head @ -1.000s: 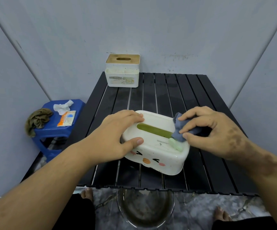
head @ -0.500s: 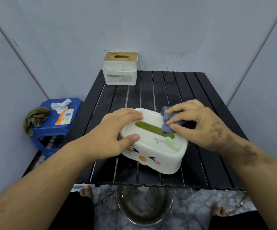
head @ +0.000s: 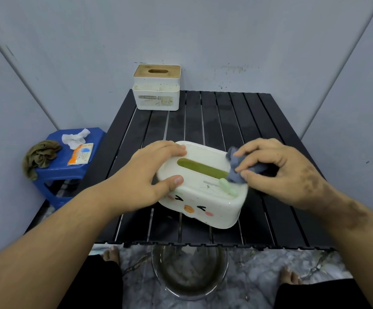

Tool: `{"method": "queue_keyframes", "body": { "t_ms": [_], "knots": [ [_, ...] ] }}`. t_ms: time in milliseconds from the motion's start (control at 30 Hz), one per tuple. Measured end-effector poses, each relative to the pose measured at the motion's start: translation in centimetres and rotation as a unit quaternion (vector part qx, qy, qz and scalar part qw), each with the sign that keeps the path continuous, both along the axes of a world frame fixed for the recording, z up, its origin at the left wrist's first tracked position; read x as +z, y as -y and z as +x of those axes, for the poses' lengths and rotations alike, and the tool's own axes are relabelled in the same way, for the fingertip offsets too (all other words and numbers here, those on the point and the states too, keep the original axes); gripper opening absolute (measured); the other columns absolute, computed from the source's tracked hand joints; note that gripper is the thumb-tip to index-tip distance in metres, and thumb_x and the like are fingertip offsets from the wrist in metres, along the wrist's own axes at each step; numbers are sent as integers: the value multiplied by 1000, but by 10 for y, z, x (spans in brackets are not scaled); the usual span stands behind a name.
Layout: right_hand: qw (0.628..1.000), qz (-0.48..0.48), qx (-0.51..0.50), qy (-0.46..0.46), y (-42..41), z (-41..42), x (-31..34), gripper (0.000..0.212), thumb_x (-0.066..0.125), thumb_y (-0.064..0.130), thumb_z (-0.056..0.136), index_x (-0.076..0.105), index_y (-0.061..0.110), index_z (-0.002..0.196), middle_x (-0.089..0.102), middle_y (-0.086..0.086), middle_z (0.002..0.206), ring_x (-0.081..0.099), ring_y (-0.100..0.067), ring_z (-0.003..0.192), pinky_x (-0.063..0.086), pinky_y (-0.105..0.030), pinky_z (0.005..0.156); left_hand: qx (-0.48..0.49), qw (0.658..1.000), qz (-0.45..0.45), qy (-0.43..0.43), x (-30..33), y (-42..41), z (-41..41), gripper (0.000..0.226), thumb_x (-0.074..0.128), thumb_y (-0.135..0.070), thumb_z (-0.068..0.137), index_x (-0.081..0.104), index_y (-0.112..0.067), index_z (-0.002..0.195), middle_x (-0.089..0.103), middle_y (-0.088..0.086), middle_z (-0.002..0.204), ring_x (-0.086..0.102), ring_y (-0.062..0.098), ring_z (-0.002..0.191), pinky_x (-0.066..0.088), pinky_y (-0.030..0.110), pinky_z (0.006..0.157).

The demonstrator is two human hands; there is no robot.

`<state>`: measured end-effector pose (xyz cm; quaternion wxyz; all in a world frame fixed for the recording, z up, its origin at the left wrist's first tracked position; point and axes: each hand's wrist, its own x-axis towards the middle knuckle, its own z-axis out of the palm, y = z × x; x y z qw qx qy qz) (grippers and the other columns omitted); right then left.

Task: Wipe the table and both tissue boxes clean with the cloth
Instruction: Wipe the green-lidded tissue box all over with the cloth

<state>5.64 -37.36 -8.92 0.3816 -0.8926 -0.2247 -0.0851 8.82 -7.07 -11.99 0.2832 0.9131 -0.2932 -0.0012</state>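
Observation:
A white tissue box with a cartoon face (head: 205,197) lies on the black slatted table (head: 225,121), near its front edge. My left hand (head: 145,177) grips the box's left end, fingers over the top and thumb on the front side. My right hand (head: 279,172) pinches a small blue-grey cloth (head: 237,169) and presses it on the right end of the lid, beside the green slot. A second white tissue box with a wooden lid (head: 157,88) stands at the table's back left, apart from both hands.
A blue plastic stool (head: 54,172) stands left of the table with an olive rag (head: 40,155), a crumpled white tissue (head: 75,138) and an orange packet (head: 80,153) on it. A metal basin (head: 190,270) sits on the floor below the table's front edge, between my feet.
My right hand slid the cloth along the lid toward the slot's middle, then back to the right end. The left hand kept its grip on the box.

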Motion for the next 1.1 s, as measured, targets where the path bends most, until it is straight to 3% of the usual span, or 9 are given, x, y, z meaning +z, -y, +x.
{"method": "queue_keyframes", "body": {
  "t_ms": [67,200,333,433,600,667,800,967,1100],
  "knots": [
    [999,-23,-29,25,-4,-1,-2,13,70,18,76,73,31,78,62,21,103,52,-8,108,41,-23,93,1,1000,1,8,0,2,-1,63,48,-60,90,46,-32,146,41,-17,151,34,11,144,29,49,121],
    [998,-50,46,7,-4,-9,4,14,70,17,70,74,29,76,65,17,102,54,-12,105,40,-16,88,-3,1000,-1,9,-1,1,-1,62,50,-60,90,47,-32,145,43,-17,149,36,15,143,30,51,119],
    [998,-32,-48,34,-4,0,0,15,71,17,73,73,31,78,62,19,101,53,-11,104,38,-15,91,-4,1000,-3,17,0,3,-1,62,50,-60,90,48,-31,144,44,-17,148,37,12,142,29,51,119],
    [999,-39,11,12,-8,-7,3,9,68,22,69,72,29,72,65,18,98,54,-10,102,38,-13,88,2,1000,-5,19,0,2,-3,62,50,-61,89,48,-32,144,44,-17,148,37,11,141,28,49,120],
    [999,8,-48,14,4,-1,1,7,68,21,70,71,27,72,65,16,98,58,-11,104,44,-28,93,4,1000,-17,16,1,5,-6,65,49,-62,88,49,-29,144,44,-17,146,35,5,140,28,47,120],
    [998,-3,-59,25,-5,-1,-4,9,69,20,74,72,28,77,64,18,100,56,-9,106,42,-23,94,1,1000,-15,17,1,4,-5,65,50,-61,89,49,-28,144,44,-16,147,36,8,141,29,50,120],
    [999,-13,30,-1,-7,-4,1,10,67,21,70,73,26,75,68,16,98,56,-11,106,40,-16,90,-3,1000,-19,12,0,4,-3,63,51,-60,89,49,-30,144,45,-16,147,37,9,141,30,51,119],
    [998,2,-51,39,-9,8,-13,19,71,10,77,72,27,87,63,19,108,53,-9,110,40,-19,96,-4,999,-25,19,0,4,-4,63,51,-59,89,49,-29,144,45,-16,147,37,7,141,30,50,119],
    [999,-17,-28,31,-8,2,-8,16,67,16,73,72,27,83,63,19,106,52,-10,107,37,-14,92,3,999,-20,28,0,3,-5,61,51,-59,89,49,-30,143,46,-15,146,39,9,139,30,53,118]
  ]
}}
